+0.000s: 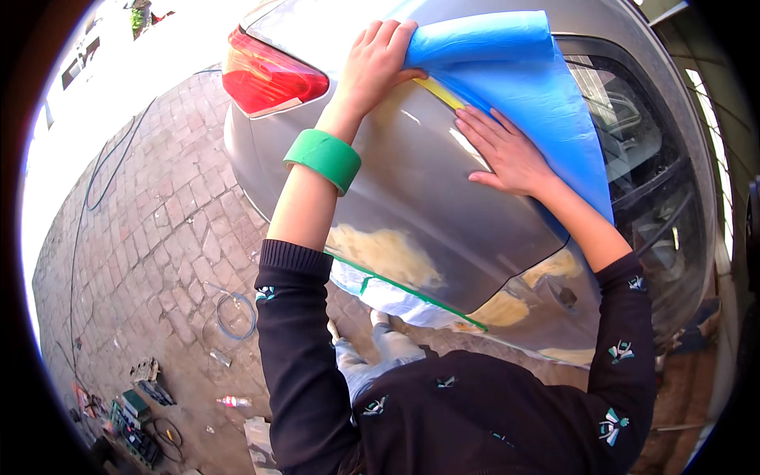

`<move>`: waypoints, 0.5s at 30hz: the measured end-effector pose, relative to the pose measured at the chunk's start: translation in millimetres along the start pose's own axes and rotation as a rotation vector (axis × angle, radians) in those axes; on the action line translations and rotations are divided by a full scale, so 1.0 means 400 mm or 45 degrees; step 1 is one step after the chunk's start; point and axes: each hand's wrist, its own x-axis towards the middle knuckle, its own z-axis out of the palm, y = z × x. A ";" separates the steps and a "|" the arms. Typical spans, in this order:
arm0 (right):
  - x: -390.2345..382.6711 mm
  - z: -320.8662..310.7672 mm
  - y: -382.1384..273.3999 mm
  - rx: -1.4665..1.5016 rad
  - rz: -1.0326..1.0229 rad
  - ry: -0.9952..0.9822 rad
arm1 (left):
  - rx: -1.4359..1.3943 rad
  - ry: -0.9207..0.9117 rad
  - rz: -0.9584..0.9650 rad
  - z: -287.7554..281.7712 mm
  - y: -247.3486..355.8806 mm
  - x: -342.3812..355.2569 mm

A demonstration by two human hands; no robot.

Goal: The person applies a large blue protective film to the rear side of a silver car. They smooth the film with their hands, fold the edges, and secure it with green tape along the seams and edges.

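Observation:
My left hand [378, 67] is wrapped round the left end of a roll of blue masking film [483, 38] near the car's rear. From the roll a blue sheet hangs over part of the car's side and window. A yellow tape strip [440, 92] shows along the sheet's edge, between my hands. My right hand [507, 150] lies flat on the grey car panel [419, 166], its fingertips at the yellow strip. Around my left forearm sits a roll of green tape [323, 161].
A red tail light [273, 73] is left of my left hand. Sanded beige patches [388, 253] and a green-taped white sheet [400, 299] run along the lower body. Hoses [233, 313], a small bottle [234, 401] and tools [136, 423] lie on the brick ground.

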 end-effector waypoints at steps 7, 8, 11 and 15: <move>0.012 -0.005 -0.001 0.000 0.002 -0.025 | 0.054 0.034 0.038 0.006 -0.004 -0.003; 0.017 -0.007 -0.001 -0.002 -0.005 -0.019 | 0.052 0.036 0.041 0.004 -0.006 -0.002; 0.028 -0.013 -0.002 -0.005 -0.017 -0.006 | 0.053 0.033 0.053 0.000 -0.011 0.001; 0.032 -0.017 -0.004 -0.014 -0.023 0.013 | 0.081 0.035 0.073 0.006 -0.014 -0.001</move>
